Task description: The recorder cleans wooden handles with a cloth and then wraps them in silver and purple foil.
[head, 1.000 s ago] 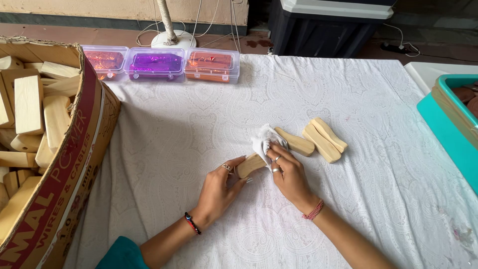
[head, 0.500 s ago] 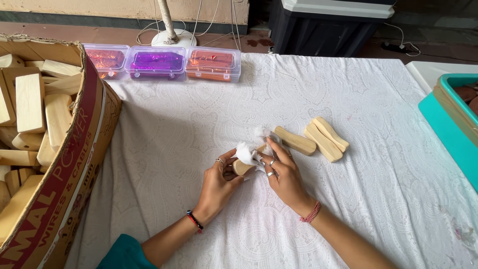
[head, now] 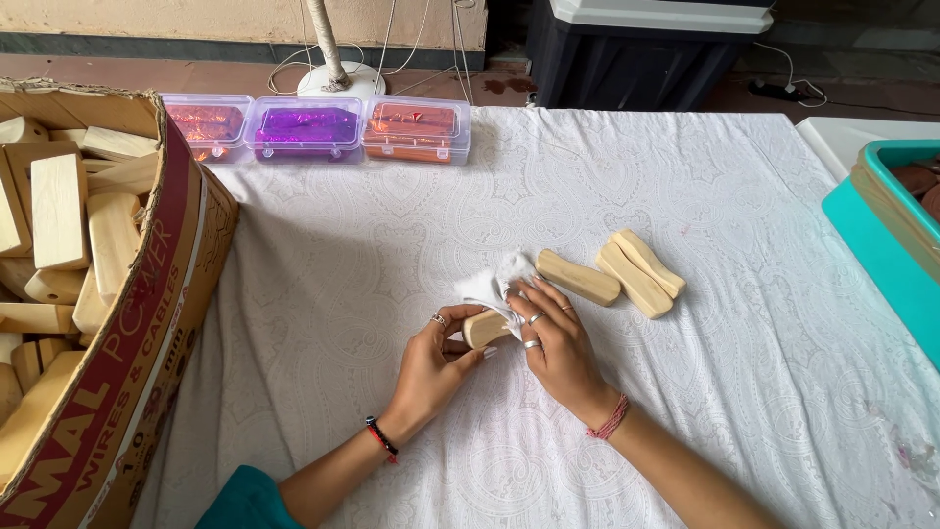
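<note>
We work over a white patterned tablecloth (head: 685, 411). At our left stands a large brown cardboard box (head: 166, 323) heaped with pale wooden blocks (head: 59, 211). Three clear plastic cases (head: 313, 127) holding orange and purple foil line the far edge, and three finished pale wooden pieces (head: 612, 277) lie just beyond our hands.

Our left hand (head: 431, 367) pinches the near end of a small rounded wooden piece (head: 485, 328), fingers curled around it. Our right hand (head: 558, 343) lies flat-fingered, pressing a crumpled white cloth (head: 494, 284) onto its top.

The piece sits between both hands, low over the table. Because the pinch is only at the end, we judge hard rubbing could twist it loose or let the cloth slide off.
</note>
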